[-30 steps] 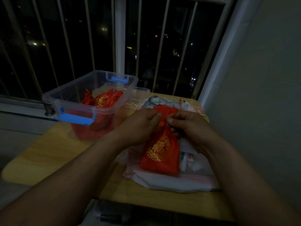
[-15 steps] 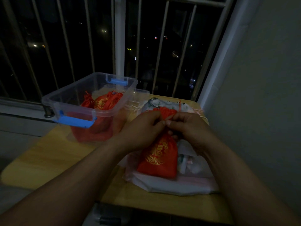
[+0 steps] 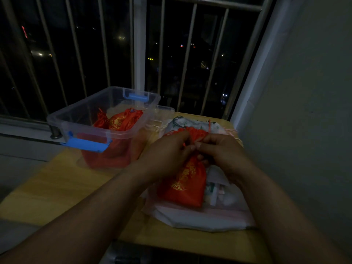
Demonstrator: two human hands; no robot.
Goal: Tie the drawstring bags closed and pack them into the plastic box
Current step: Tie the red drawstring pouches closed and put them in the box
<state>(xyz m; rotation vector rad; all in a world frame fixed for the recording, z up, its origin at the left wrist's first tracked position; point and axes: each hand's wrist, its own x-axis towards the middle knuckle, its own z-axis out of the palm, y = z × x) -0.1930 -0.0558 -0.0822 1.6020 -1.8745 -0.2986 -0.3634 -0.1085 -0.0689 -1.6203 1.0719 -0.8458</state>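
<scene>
A red drawstring bag (image 3: 183,184) with gold embroidery lies on a pile of pale bags at the table's right side. My left hand (image 3: 167,151) and my right hand (image 3: 222,152) meet at the bag's gathered neck, both pinching its thin red cord (image 3: 187,145). The fingertips touch each other above the bag. A clear plastic box (image 3: 80,115) with blue latches stands at the left back of the table. Red drawstring bags (image 3: 120,120) with gold pattern lie inside it.
The wooden table (image 3: 47,187) ends at a front edge near me. Pale and white bags (image 3: 200,216) lie under the red bag, a floral one (image 3: 192,123) behind it. A barred window (image 3: 139,44) runs along the back. A wall (image 3: 304,111) stands close on the right.
My hands have stayed at the bag's neck, working the cord with small finger moves. The view has shifted slightly; the bag and box have not moved.
</scene>
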